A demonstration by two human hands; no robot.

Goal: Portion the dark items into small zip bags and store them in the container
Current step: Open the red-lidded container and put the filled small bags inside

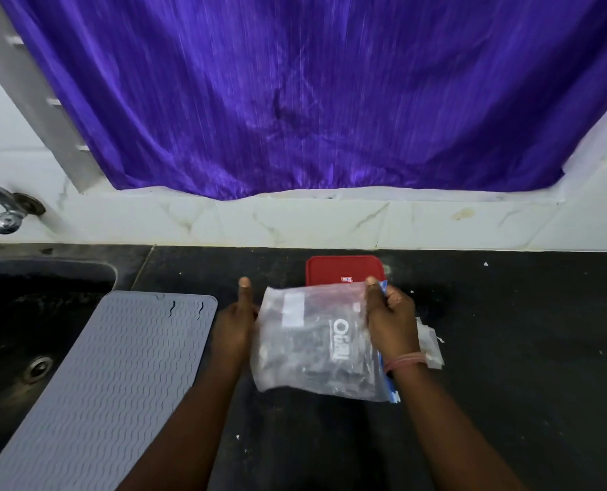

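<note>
Clear plastic zip bag (321, 343) of dark items sits at lower centre of frame, held just above the black counter (507, 349), long axis running up-frame, zip edge to the right. Right hand (390, 320) pinches that edge; left hand (236, 322) cups the opposite side, thumb raised. Red-lidded container (344, 271) lies just behind; small zip bags (431, 345) just right.

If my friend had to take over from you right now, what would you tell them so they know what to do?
Left hand: grips the left edge of the big clear plastic zip bag of dark items, thumb up.
Right hand: grips the same bag's right edge, near its blue zip strip.
The bag is held over the black counter.
The red-lidded container sits closed behind the bag.
A few small clear zip bags lie by the right wrist, apparently empty.
Done: nothing portioned yet, as far as I can see.
Left: open the big bag, fill the small ones, put them in the container.
</note>
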